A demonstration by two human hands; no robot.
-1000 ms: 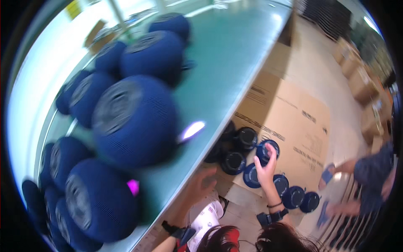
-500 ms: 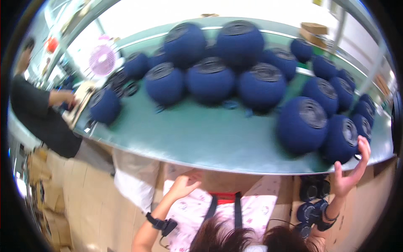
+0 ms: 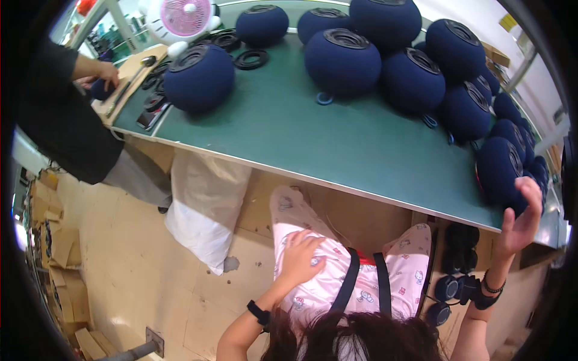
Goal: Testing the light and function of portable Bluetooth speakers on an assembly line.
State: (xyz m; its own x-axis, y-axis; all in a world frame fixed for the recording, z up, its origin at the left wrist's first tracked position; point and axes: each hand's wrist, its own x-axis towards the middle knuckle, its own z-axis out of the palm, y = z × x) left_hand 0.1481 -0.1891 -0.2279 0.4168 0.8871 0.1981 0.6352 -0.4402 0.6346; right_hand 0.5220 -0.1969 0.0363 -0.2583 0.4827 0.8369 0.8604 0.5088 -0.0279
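My left hand (image 3: 303, 257) lies on my thigh over pink printed clothing, its fingers loosely spread and holding nothing. At the right end of the table my right hand (image 3: 521, 218) is raised with fingers apart, next to a navy fabric-covered ball (image 3: 498, 170) with a black ringed top. Its fingertips overlap the balls there; whether they touch cannot be told. Several similar balls crowd the back and right, among them a large one (image 3: 342, 63) with a small blue loop (image 3: 324, 98) before it. Another ball (image 3: 199, 81) stands apart on the left.
Black rings (image 3: 251, 59) and a phone-like object (image 3: 152, 117) lie around the left ball, near a pink fan (image 3: 185, 18). A co-worker's hand (image 3: 109, 73) is at a board on the left. Below the table are a white sack (image 3: 205, 219) and dark round parts (image 3: 447, 289).
The view has swung left and downward, so the table's things sit differently in it. My left hand has come down onto my thigh. My right hand stays raised by the right-hand balls.
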